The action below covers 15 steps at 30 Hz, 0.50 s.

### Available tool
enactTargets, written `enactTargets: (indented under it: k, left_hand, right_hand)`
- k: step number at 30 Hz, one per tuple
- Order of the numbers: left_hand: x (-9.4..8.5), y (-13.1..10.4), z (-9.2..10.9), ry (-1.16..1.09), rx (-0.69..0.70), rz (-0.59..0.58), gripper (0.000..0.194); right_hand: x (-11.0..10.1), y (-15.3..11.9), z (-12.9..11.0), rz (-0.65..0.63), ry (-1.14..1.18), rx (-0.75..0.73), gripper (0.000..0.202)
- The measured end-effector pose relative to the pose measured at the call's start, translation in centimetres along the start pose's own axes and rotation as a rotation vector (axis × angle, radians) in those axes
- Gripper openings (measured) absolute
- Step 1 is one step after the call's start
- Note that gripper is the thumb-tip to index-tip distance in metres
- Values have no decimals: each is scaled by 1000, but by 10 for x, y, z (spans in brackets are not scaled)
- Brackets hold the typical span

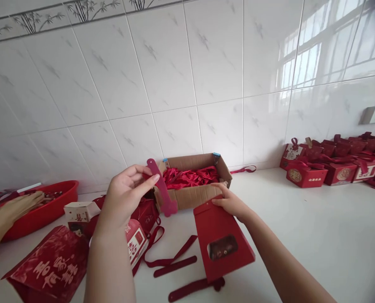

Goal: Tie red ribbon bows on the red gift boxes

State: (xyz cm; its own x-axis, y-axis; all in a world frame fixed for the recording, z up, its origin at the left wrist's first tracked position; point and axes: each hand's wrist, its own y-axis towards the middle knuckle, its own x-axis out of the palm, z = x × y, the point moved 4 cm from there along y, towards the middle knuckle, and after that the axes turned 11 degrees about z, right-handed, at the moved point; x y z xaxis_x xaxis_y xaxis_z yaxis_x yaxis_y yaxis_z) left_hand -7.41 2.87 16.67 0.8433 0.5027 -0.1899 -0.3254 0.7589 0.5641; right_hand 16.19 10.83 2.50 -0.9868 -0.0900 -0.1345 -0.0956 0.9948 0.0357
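Between the thumb and fingers of my left hand (pixel 132 185) is a flat dark-pink strap (pixel 164 191) with a small hole at its upper end and a flower-shaped lower end. My right hand (pixel 230 203) grips the top edge of a red gift box (pixel 206 227), tilted, with an oval window showing brown contents. Below it on the table lie a dark red strap (pixel 175 267), another strap with a shaped end (pixel 189 290) and a curled red ribbon (pixel 171 261). Behind my hands stands a cardboard box (pixel 187 200) of red ribbons (pixel 192 176).
At left, another person's hand (pixel 20 206) reaches over a red basin (pixel 70 198). A large red bag (pixel 54 261), a white-topped box (pixel 80 210) and other red boxes crowd my left forearm. Several finished-looking gift boxes (pixel 307 176) line the tiled wall at right.
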Motion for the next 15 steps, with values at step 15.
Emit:
enactTargets:
  k: [15]
  left_hand:
    - [-2,-8,-18,-41,-98,-79,38]
  right_hand:
    - [-32,-4,-19,501,-244,-286,27]
